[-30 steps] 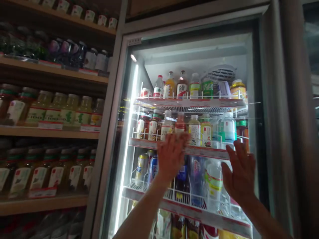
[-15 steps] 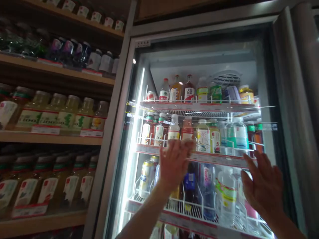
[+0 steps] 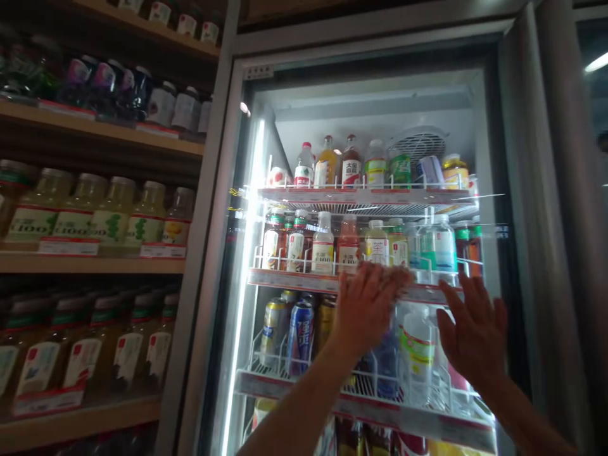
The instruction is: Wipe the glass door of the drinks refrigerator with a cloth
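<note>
Two hands are open and apart, the left hand and the right hand, with their fingers spread in front of the glass door of a lit drinks cooler. Their palms face the glass, but I cannot tell if they are touching it. Behind the left hand runs the front edge of a white wire shelf, and a blue can stands lower, to its left. Behind the right hand is a plastic water bottle with a green and yellow label. Left of the cooler, wooden shelves carry bottles of pale juice.
</note>
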Demonstrator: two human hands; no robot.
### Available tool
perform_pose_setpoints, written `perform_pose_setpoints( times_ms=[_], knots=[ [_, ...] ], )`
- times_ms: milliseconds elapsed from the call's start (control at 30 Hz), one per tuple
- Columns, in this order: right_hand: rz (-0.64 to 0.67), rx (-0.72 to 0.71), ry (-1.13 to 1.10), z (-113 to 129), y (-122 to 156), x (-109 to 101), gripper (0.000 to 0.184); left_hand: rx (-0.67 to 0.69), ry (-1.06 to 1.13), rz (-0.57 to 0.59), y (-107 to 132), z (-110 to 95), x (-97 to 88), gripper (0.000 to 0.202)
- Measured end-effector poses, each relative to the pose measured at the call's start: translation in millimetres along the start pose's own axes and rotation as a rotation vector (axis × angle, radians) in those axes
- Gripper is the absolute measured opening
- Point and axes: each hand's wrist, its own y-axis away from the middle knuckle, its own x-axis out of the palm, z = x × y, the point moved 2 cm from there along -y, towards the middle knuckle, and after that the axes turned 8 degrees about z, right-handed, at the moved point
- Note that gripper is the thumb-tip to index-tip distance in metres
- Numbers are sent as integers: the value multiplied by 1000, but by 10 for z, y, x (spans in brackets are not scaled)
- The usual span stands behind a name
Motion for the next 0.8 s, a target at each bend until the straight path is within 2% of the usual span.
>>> perform_pose_setpoints(
  times_ms=[67,133,167,200,233,267,367,400,433,467,500,567,633,667,700,733,767,800],
  knots=[
    [14,5,-2,-5,14,7,55,-154,-39,-31,8,389,-105,41],
    [12,9,-7,3,32,12,55,-407,-85,-72,-43,831,-208,44],
    [10,12,-10,11,36,13,55,-502,-98,-89,-92,963,-236,45],
    [8,15,-14,21,31,11,55,-545,-102,-101,-150,999,-242,46],
    [4,16,-21,31,12,5,55,-525,-97,-103,-213,929,-225,47],
    [3,14,-30,38,-24,-4,55,-442,-83,-93,-276,767,-187,47],
    [-23,-2,-64,20,-245,-41,54,-55,-39,-41,-408,64,-4,47],
    [-40,-2,-68,-6,-345,-51,54,35,-32,-34,-433,-100,47,47],
    [-56,8,-63,-42,-447,-55,53,86,-30,-33,-455,-173,75,45],
    [-66,28,-47,-86,-541,-53,52,88,-32,-36,-480,-141,75,44],
    [-68,51,-25,-134,-620,-45,52,44,-37,-40,-513,-7,46,43],
    [-47,83,20,-219,-718,-12,52,-139,-45,-59,-611,467,-74,44],
    [-19,68,42,-263,-740,24,52,-394,-50,-117,-744,966,-214,47],
    [-10,54,45,-269,-732,38,52,-504,-44,-146,-814,1122,-262,49],
    [-9,41,42,-268,-718,45,53,-572,-34,-163,-881,1177,-285,52],
    [-11,28,33,-264,-702,47,54,-585,-23,-164,-944,1120,-279,53],
    [-20,18,19,-261,-686,45,54,-532,-11,-146,-1001,960,-242,55],
    [-35,12,1,-262,-673,38,54,-424,-3,-118,-1051,722,-181,56]
  ],
)
